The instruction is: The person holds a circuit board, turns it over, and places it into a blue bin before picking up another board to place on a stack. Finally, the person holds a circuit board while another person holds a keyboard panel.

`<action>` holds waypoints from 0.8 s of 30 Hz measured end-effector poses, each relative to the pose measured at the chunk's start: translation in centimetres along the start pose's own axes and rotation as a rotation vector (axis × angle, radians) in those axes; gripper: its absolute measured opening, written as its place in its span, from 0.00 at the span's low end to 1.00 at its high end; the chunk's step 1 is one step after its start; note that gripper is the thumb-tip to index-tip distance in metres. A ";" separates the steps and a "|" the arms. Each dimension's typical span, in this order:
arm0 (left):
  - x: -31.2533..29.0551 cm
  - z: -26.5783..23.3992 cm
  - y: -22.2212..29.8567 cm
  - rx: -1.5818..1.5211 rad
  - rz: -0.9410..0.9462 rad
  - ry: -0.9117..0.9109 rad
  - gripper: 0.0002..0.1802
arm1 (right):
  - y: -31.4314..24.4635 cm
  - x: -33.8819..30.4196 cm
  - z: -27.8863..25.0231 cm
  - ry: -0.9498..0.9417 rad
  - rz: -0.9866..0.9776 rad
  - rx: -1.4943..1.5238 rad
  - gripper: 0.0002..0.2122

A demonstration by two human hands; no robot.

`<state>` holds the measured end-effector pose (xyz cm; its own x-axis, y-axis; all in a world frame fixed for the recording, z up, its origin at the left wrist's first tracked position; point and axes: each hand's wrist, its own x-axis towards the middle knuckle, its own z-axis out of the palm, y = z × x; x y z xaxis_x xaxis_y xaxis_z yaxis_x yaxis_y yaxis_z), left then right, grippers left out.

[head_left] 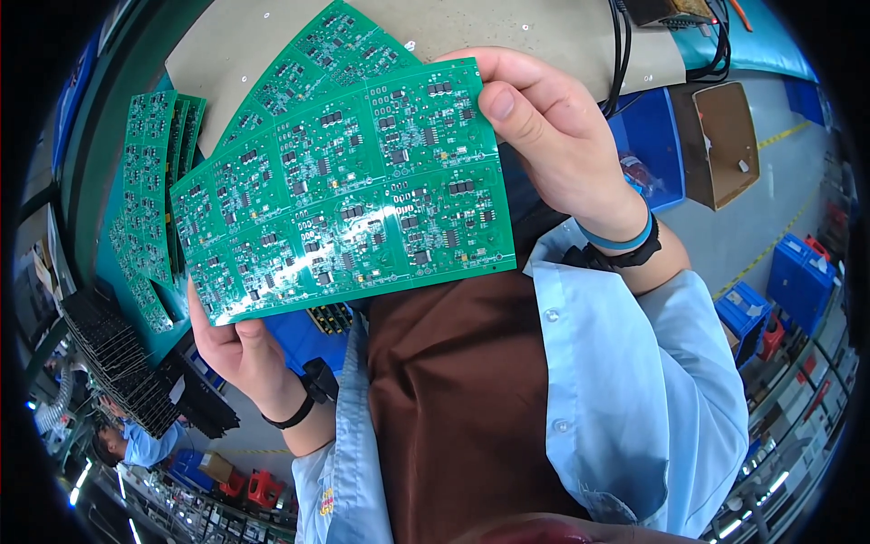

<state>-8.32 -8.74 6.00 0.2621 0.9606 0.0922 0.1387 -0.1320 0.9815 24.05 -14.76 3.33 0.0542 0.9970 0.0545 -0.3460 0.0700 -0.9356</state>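
A large green circuit board panel (353, 190), made of several small boards with dark chips, is held up close to the camera. My left hand (240, 349) grips its lower left corner from below. My right hand (548, 136) pinches its upper right corner, thumb on the front face. A second green panel (326, 50) shows behind it, fanned out at the top. It is hidden which hand holds that rear panel. Both wrists wear dark bands, and the right one also has a blue band.
A stack of green panels (149, 190) leans at the left on a teal bench. Dark trays (127, 363) lie below it. A brown sheet (562, 32) covers the bench top. An open cardboard box (725, 140) and blue crates (802, 267) sit on the floor at right. Another person (136, 444) works at lower left.
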 end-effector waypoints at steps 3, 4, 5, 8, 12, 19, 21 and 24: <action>0.0 0.0 0.1 0.001 0.021 -0.002 0.52 | -0.1 -0.1 0.1 0.001 -0.010 0.006 0.20; 0.1 0.0 0.0 0.001 0.019 -0.001 0.52 | 0.0 0.0 0.1 0.001 -0.007 0.005 0.20; 0.1 -0.1 0.0 0.009 0.019 -0.006 0.52 | 0.0 0.1 0.1 0.002 -0.009 0.008 0.20; 0.1 -0.1 -0.2 0.026 0.017 -0.015 0.52 | 0.1 0.2 0.1 0.003 -0.012 0.013 0.19; -0.1 -0.2 -0.2 0.050 0.015 -0.008 0.52 | 0.0 0.2 0.0 0.002 -0.016 -0.018 0.19; 0.0 -0.6 -0.4 0.045 0.006 -0.012 0.50 | 0.2 0.3 0.4 0.058 0.017 0.002 0.19; 0.0 -0.7 -0.5 0.040 0.003 -0.016 0.50 | 0.2 0.4 0.5 0.057 0.023 0.001 0.19; -0.1 -0.7 -0.6 0.038 0.004 -0.020 0.49 | 0.0 0.4 0.5 0.052 0.027 0.007 0.19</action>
<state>-9.13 -8.57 5.54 0.2820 0.9549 0.0925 0.1739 -0.1457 0.9739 23.64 -14.40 3.53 0.0931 0.9956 0.0109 -0.3548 0.0434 -0.9339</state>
